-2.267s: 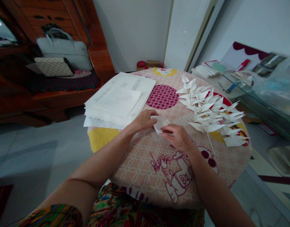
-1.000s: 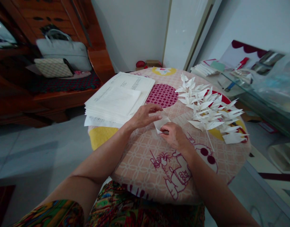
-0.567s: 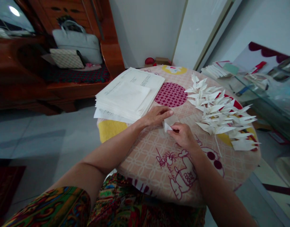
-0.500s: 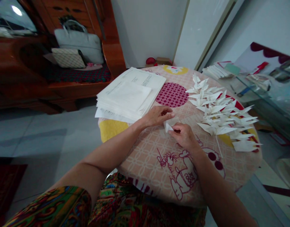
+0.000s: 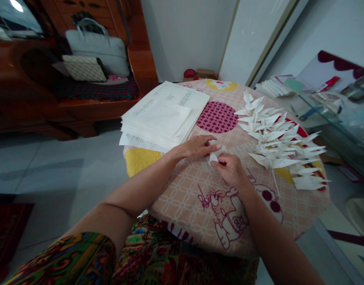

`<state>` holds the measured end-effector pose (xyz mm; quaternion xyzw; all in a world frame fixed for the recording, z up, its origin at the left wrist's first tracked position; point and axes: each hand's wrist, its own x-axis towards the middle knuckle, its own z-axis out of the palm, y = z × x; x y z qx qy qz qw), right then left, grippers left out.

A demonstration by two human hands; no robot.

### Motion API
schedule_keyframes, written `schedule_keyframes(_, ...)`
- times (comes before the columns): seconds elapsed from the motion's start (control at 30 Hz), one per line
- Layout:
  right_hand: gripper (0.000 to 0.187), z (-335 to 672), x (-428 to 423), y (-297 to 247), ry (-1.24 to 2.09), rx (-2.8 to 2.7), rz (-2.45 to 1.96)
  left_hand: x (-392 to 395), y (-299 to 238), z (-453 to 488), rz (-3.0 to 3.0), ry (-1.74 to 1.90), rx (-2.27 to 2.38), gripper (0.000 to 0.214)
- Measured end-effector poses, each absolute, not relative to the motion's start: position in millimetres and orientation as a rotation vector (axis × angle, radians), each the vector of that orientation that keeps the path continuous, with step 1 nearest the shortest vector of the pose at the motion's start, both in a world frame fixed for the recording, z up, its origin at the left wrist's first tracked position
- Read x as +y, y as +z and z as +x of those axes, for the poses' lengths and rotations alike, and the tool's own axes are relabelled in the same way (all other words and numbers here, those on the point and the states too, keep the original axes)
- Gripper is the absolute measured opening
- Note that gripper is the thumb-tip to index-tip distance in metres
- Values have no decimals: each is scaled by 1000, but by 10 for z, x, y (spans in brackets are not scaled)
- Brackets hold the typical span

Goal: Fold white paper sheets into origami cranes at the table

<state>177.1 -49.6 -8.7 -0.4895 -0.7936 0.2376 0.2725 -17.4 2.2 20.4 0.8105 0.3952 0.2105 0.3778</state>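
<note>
A small folded piece of white paper [image 5: 213, 157] lies at the middle of the cloth-covered round table [image 5: 182, 190], between my two hands. My right hand [image 5: 232, 169] pinches its near right edge between thumb and fingers. On its far left side, my left hand [image 5: 200, 147] has curled fingers and a thumb held on the paper; the fingertips are partly hidden. To the right of my hands a crowd of folded white paper cranes [image 5: 273, 136] spreads over the table, one with a thin stick-like piece pointing toward me.
Beyond my left hand lies a stack of printed paper sheets [image 5: 188, 99], with a smaller square sheet [image 5: 161, 116] on top. A glass-edged counter [image 5: 318, 113] with clutter adjoins the table at right. A wooden bench [image 5: 143, 71] holding a grey bag [image 5: 99, 49] stands at left.
My left thumb and fingers have shifted slightly right, over the paper's upper part. My right hand keeps its pinch, almost in place. The view has moved a little.
</note>
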Motion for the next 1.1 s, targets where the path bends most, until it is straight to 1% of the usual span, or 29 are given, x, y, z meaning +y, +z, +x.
schedule_keyframes(0.07,29,1788,-489,-75,697,-2085,-1339,39,192,-193,2052,527,969,73)
schedule_keyframes(0.17,27,1786,-491,-31,764,-2062,-1347,67,183,-232,2016,499,859,69)
schedule_keyframes(0.33,35,1785,-499,32,772,-2098,-1340,83,163,-286,1764,455,653,61)
schedule_keyframes(0.43,29,1811,-506,32,830,-2084,-1384,82,156,-296,1725,436,642,59)
schedule_keyframes(0.57,22,1842,-530,11,862,-2058,-1432,79,172,-298,1766,419,672,65)
schedule_keyframes(0.73,17,1788,-576,-7,637,-2145,-1439,76,177,-300,1763,452,647,60)
schedule_keyframes(0.8,15,1747,-599,-23,501,-2207,-1422,77,180,-299,1762,446,658,61)
schedule_keyframes(0.9,17,1696,-628,-61,331,-2282,-1424,83,185,-301,1786,435,681,63)
schedule_keyframes(1.0,17,1671,-640,-97,258,-2306,-1426,93,179,-308,1803,449,688,61)
schedule_keyframes(1.1,22,1670,-623,-119,261,-2302,-1413,103,167,-315,1800,471,677,58)
